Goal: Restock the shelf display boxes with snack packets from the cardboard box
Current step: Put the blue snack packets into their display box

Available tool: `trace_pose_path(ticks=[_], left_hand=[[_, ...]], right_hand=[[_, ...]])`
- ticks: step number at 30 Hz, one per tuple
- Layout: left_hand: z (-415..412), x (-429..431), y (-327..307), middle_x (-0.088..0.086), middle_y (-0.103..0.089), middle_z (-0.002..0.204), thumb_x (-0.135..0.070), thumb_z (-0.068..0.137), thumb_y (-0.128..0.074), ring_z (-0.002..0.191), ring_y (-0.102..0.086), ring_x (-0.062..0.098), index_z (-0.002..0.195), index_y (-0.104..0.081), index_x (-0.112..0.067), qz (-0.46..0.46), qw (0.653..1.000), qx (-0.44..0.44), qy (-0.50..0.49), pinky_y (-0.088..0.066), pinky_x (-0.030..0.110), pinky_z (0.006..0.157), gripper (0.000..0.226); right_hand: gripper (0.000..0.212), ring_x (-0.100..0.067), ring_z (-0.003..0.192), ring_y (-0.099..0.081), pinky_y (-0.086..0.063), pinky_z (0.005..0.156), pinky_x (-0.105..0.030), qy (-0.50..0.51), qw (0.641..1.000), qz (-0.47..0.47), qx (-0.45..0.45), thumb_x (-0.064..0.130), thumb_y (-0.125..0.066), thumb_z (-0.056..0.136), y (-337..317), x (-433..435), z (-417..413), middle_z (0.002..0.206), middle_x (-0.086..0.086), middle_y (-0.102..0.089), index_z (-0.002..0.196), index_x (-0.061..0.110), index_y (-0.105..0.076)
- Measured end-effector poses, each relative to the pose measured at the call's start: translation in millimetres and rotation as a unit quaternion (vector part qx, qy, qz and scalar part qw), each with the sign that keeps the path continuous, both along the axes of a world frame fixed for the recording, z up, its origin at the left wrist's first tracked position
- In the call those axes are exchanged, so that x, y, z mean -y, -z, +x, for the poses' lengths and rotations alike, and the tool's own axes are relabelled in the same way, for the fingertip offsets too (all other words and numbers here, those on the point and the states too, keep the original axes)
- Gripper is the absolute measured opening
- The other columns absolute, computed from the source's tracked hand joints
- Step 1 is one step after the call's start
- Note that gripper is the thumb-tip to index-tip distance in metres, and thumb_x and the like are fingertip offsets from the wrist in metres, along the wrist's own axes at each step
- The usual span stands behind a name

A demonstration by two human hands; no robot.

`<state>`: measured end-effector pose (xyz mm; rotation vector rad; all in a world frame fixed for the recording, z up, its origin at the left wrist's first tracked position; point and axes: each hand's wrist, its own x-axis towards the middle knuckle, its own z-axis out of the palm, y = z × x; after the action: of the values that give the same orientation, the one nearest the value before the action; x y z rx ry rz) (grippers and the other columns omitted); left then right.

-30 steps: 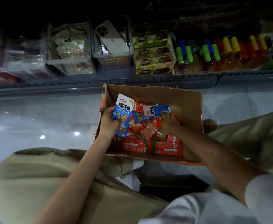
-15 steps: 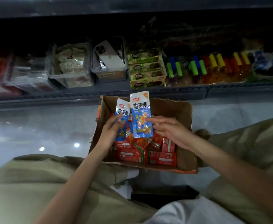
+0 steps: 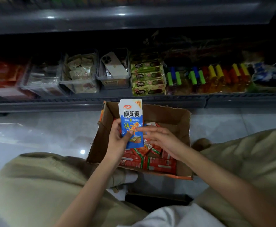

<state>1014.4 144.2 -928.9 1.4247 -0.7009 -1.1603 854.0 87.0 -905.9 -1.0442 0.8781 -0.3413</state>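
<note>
Change noted: half a second ago two packets were held apart, one in each hand. Now only one blue-and-white foil snack packet (image 3: 130, 122) is seen face-on, gripped by the left hand (image 3: 117, 141), thumb across the front and fingers round the left edge. The second packet is presumed stacked behind the first; this cannot be confirmed. The right hand (image 3: 161, 140) has let go and is held with fingers extended and relaxed, one fingertip touching the packet front.

Judgement: a small batch is being gathered in the left hand, and the right hand is free either to fetch more or to help with placing. Nothing has yet been moved to the shelf.

Packet: flat, upright, slightly tilted, held above the open brown cardboard box (image 3: 181, 128) on the pale tiled floor (image 3: 44, 131). White top with bold dark lettering, blue lower half with an orange picture. Thin and flexible, by the look of it.

Red-and-green snack packets (image 3: 158, 164) remain in the box. On the grey shelf (image 3: 134, 99) beyond, a clear plastic display box (image 3: 114, 81) holds a pale smartphone (image 3: 113, 65).
</note>
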Motion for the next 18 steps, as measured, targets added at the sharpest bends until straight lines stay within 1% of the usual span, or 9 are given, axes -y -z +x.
trace_pose_path(ticks=[2,4,7,9,10,13,15,16,18], left_hand=[[-1,-2,1,0.01,-0.056,0.127,0.007,0.087,-0.057,0.111,-0.061,0.023,0.128,-0.04,-0.015,-0.007,1.0,0.025,0.003,-0.055,0.026,0.077,0.05],[3,-1,3,0.004,-0.051,0.133,0.008,0.088,-0.056,0.114,-0.059,0.016,0.138,-0.031,-0.021,-0.014,0.999,0.046,0.014,-0.055,0.024,0.077,0.063],[20,2,8,-0.002,-0.047,0.134,0.008,0.09,-0.053,0.116,-0.056,0.014,0.137,-0.033,-0.032,0.008,0.998,0.056,0.012,-0.056,0.026,0.079,0.064],[33,6,13,0.001,-0.045,0.137,0.005,0.093,-0.049,0.121,-0.052,0.02,0.124,-0.048,-0.034,0.037,0.993,0.11,0.024,-0.056,0.025,0.077,0.05],[39,7,16,0.003,-0.044,0.136,0.005,0.094,-0.048,0.122,-0.051,0.023,0.116,-0.055,-0.034,0.05,0.99,0.129,0.021,-0.056,0.021,0.072,0.045],[51,10,25,0.006,-0.046,0.133,0.006,0.094,-0.047,0.116,-0.054,0.025,0.107,-0.06,-0.028,0.088,0.989,0.119,-0.019,-0.055,0.017,0.061,0.039],[58,10,29,0.008,-0.048,0.133,0.004,0.094,-0.049,0.114,-0.057,0.026,0.106,-0.061,-0.03,0.104,0.987,0.11,-0.046,-0.056,0.019,0.061,0.038],[61,10,30,0.009,-0.049,0.133,0.003,0.094,-0.049,0.113,-0.057,0.026,0.107,-0.061,-0.03,0.109,0.987,0.109,-0.054,-0.056,0.022,0.062,0.037],[65,10,32,0.009,-0.048,0.133,0.003,0.094,-0.049,0.113,-0.057,0.025,0.109,-0.06,-0.03,0.122,0.984,0.112,-0.062,-0.057,0.025,0.066,0.038]], right_hand=[[0.026,-0.008,0.1,-0.059,-0.048,0.077,-0.012,0.023,0.995,-0.077,-0.053,0.007,-0.046,0.096,2,-1,4,0.115,0.0,-0.059,0.111,0.012,-0.067],[0.026,-0.004,0.093,-0.054,-0.042,0.075,-0.007,0.062,0.981,-0.151,-0.107,0.005,-0.047,0.095,13,3,5,0.102,0.005,-0.056,0.108,0.009,-0.069],[0.022,-0.002,0.078,-0.051,-0.04,0.067,-0.007,0.034,0.975,-0.128,-0.178,0.008,-0.048,0.096,41,21,-1,0.087,0.006,-0.055,0.102,0.007,-0.069],[0.02,-0.016,0.073,-0.055,-0.043,0.066,-0.018,-0.043,0.963,-0.092,-0.248,0.016,-0.051,0.095,73,32,-6,0.084,-0.013,-0.063,0.094,0.005,-0.068],[0.023,-0.021,0.074,-0.058,-0.046,0.067,-0.022,-0.077,0.952,-0.089,-0.284,0.018,-0.052,0.095,91,35,-8,0.088,-0.02,-0.065,0.097,0.001,-0.067],[0.028,-0.014,0.086,-0.062,-0.047,0.072,-0.016,-0.156,0.913,-0.137,-0.351,0.014,-0.046,0.098,132,36,-7,0.102,-0.006,-0.064,0.115,-0.001,-0.062],[0.033,-0.022,0.115,-0.054,-0.041,0.094,-0.021,-0.209,0.876,-0.201,-0.387,0.009,-0.044,0.097,150,36,-2,0.13,-0.01,-0.052,0.127,0.002,-0.055],[0.037,-0.025,0.121,-0.049,-0.038,0.1,-0.025,-0.238,0.858,-0.213,-0.401,0.009,-0.045,0.095,158,36,2,0.137,-0.011,-0.045,0.132,0.004,-0.05],[0.047,-0.028,0.117,-0.051,-0.043,0.099,-0.034,-0.295,0.824,-0.221,-0.431,0.014,-0.05,0.092,174,32,10,0.139,-0.011,-0.045,0.138,0.009,-0.041]])
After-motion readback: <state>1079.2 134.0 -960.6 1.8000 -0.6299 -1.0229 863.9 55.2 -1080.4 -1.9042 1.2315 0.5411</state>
